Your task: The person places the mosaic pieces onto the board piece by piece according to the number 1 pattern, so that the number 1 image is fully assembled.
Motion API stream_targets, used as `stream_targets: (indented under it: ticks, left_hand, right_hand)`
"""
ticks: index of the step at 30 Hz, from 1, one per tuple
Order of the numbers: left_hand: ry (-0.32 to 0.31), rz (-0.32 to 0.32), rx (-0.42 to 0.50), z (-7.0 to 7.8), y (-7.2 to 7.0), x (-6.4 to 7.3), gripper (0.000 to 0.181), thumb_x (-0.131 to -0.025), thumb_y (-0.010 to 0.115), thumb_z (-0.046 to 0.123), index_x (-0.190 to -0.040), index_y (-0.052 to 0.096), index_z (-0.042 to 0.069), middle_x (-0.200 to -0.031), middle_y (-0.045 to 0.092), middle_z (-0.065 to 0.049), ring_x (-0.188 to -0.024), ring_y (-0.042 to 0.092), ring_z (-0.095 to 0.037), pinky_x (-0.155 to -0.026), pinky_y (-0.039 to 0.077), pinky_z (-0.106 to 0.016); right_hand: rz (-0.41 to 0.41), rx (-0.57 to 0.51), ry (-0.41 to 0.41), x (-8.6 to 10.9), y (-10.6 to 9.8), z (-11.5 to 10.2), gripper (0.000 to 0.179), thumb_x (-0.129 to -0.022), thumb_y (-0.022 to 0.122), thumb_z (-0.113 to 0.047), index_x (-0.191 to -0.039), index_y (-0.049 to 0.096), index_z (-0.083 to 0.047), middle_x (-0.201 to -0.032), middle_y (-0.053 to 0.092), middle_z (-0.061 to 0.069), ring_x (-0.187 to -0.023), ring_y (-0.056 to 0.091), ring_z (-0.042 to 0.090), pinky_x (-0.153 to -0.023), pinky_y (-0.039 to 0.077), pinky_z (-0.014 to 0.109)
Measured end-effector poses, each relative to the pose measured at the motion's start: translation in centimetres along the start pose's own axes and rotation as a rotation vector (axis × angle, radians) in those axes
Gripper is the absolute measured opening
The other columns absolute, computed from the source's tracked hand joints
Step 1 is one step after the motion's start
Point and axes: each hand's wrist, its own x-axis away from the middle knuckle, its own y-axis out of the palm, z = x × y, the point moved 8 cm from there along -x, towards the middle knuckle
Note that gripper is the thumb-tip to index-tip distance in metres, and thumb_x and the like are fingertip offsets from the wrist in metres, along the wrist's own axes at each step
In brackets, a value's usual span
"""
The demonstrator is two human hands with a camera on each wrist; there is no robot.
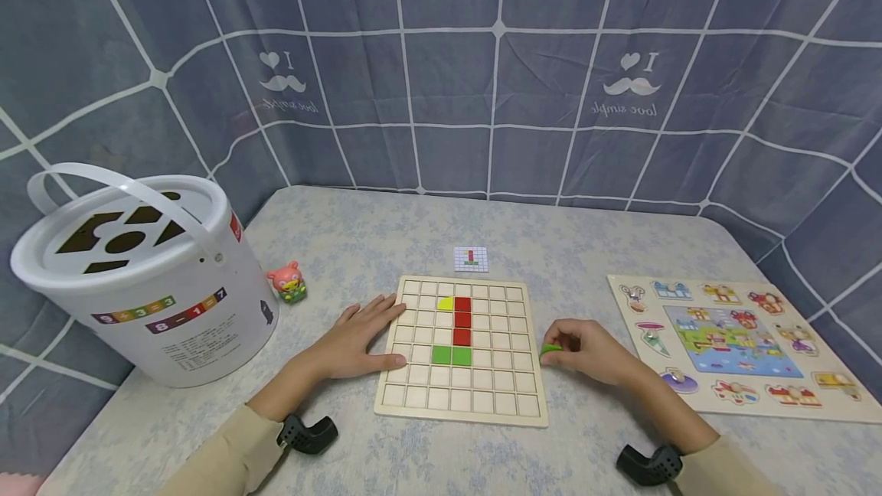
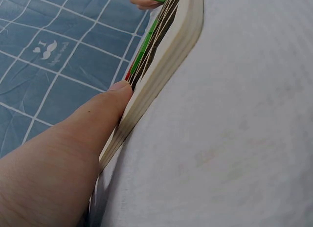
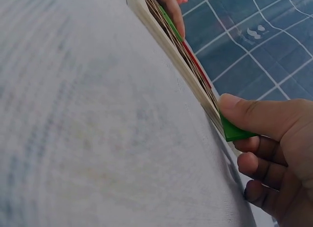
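Note:
A wooden grid board (image 1: 420,400) lies mid-table. In its cells sit a yellow quarter-round piece (image 1: 446,304), a column of red squares (image 1: 462,320) and two green squares (image 1: 451,356) below. My left hand (image 1: 358,343) rests at the board's left edge, fingers spread; in the left wrist view its thumb (image 2: 115,95) touches the rim. Beside the right edge, my right hand (image 1: 586,350) pinches a green piece (image 3: 235,131) between thumb and fingers. The piece's full outline is partly covered. Behind the board lies a small pattern card (image 1: 472,259).
At the left stands a white bucket (image 1: 207,335) with a handle and a lid with shaped holes. Near it is a pink toy figure (image 1: 288,282). A wooden picture puzzle (image 1: 737,343) lies on the right. A blue checked curtain (image 1: 455,83) hangs behind the table.

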Motion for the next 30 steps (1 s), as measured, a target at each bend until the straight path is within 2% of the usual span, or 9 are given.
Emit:
stream_targets:
  ticks: [7,21,30]
  left_hand:
    - [0.001,0.000,0.007,0.0,0.0,0.0,0.088,-0.086,0.063,0.060,-0.155,0.031,0.015,-0.160,0.022,-0.010,-0.147,0.014,-0.031,-0.113,0.008,-0.060]
    - [0.001,0.001,0.008,0.1,-0.1,0.1,0.088,-0.086,0.064,0.059,-0.154,0.032,0.014,-0.160,0.022,-0.010,-0.147,0.015,-0.032,-0.113,0.008,-0.060]
    - [0.006,0.001,0.002,0.2,-0.2,0.2,0.088,-0.086,0.064,0.059,-0.154,0.032,0.014,-0.160,0.023,-0.011,-0.147,0.015,-0.033,-0.113,0.009,-0.060]
  right_hand:
    - [-0.003,-0.020,0.008,-0.1,0.0,-0.1,0.012,-0.085,0.077,-0.019,-0.087,0.066,-0.014,-0.072,0.055,-0.003,-0.057,0.046,0.007,-0.051,0.041,0.024]
    - [0.022,0.011,0.000,-1.3,0.2,-1.3,0.011,-0.083,0.078,-0.020,-0.089,0.070,-0.016,-0.080,0.063,-0.007,-0.070,0.054,0.009,-0.061,0.046,0.025]
    - [-0.018,-0.029,-0.024,-2.3,1.1,-2.5,0.009,-0.086,0.076,-0.017,-0.093,0.071,-0.012,-0.085,0.065,-0.004,-0.073,0.055,0.010,-0.064,0.047,0.025]
